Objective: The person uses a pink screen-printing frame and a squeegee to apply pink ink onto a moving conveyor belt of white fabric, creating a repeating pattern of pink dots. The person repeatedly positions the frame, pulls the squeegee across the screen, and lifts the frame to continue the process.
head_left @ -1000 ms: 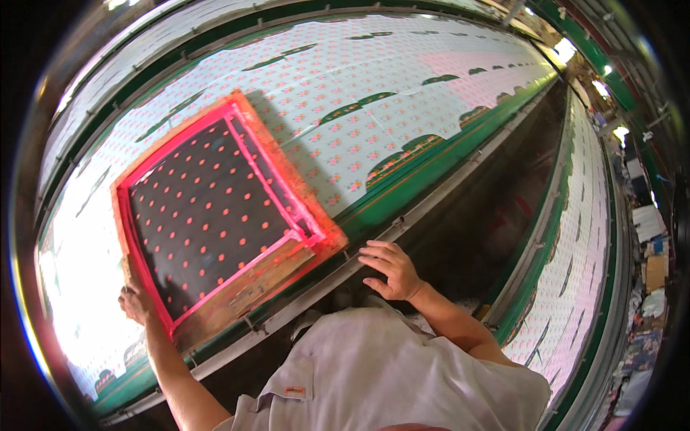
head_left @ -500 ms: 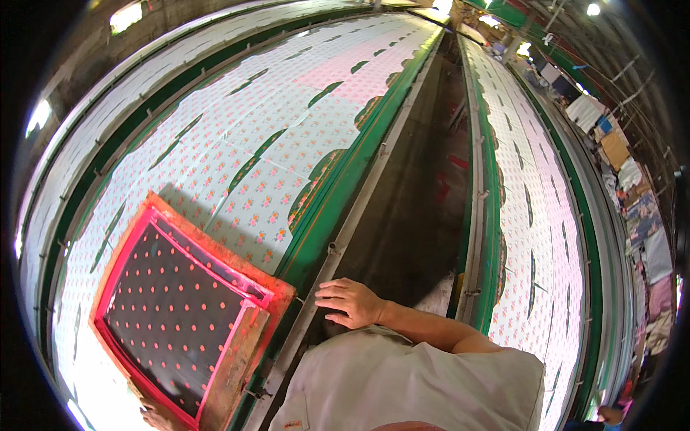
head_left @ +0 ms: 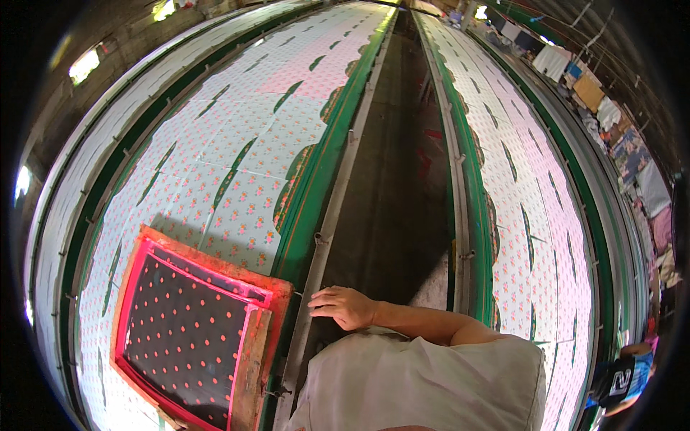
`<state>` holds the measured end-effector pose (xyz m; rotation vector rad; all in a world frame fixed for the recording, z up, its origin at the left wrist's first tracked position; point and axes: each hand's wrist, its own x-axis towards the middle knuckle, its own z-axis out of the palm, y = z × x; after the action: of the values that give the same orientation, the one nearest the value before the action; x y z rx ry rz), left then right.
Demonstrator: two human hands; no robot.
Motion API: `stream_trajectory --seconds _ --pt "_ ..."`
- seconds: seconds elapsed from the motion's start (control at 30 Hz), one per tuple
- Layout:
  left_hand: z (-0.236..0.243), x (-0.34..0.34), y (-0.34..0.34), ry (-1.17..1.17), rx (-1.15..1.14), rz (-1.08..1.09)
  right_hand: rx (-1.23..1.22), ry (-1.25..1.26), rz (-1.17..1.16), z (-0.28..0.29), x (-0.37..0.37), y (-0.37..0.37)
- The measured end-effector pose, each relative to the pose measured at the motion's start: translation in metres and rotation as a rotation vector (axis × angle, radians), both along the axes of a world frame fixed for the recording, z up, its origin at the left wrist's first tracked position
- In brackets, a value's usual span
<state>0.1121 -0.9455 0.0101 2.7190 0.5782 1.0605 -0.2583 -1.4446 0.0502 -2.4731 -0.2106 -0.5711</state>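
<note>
A screen-printing frame (head_left: 185,316) lies at the lower left on cloth (head_left: 215,187) printed with small flower sprigs. Its wooden border is stained pink and orange, and rows of orange-pink dots cover its dark mesh. A wooden bar (head_left: 250,359) runs along its right side. My right hand (head_left: 346,307) reaches across my front, just right of the frame's right corner. Its fingers point left over the metal rail (head_left: 305,316) at the table edge, loosely stretched with nothing visible in them; contact with the rail is unclear. My left hand is out of sight.
A dark aisle (head_left: 381,179) separates this long green-edged table from another cloth-covered table (head_left: 517,194) on the right. Small metal stops (head_left: 321,238) stick out along the rail. A person (head_left: 624,377) in blue and black is at the lower right. Heaped cloths (head_left: 636,158) line the right wall.
My left hand, earlier at the frame's lower edge, has left the view. The view has shifted, bringing the other person further in. My right hand keeps its place by the rail.
</note>
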Motion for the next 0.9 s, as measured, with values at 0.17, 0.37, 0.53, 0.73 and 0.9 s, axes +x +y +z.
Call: stream_trajectory --seconds 0.17,0.37,0.53,0.73,0.9 --pt "0.003 0.009 -0.007 -0.004 0.008 -0.042 0.052 0.079 -0.067 -0.010 -0.023 0.014" --pt "0.001 0.018 -0.007 -0.022 -0.005 -0.063 0.050 0.154 -0.127 -0.009 -0.048 0.021" --pt "0.000 0.024 -0.001 -0.036 0.000 -0.072 0.040 0.206 -0.129 -0.009 -0.062 0.019" --pt "0.016 0.017 0.016 -0.098 0.013 -0.056 0.015 0.231 0.096 -0.011 -0.041 -0.013" --pt "0.030 -0.004 0.043 -0.161 0.009 -0.038 -0.185 0.754 0.276 0.021 -0.055 -0.090"
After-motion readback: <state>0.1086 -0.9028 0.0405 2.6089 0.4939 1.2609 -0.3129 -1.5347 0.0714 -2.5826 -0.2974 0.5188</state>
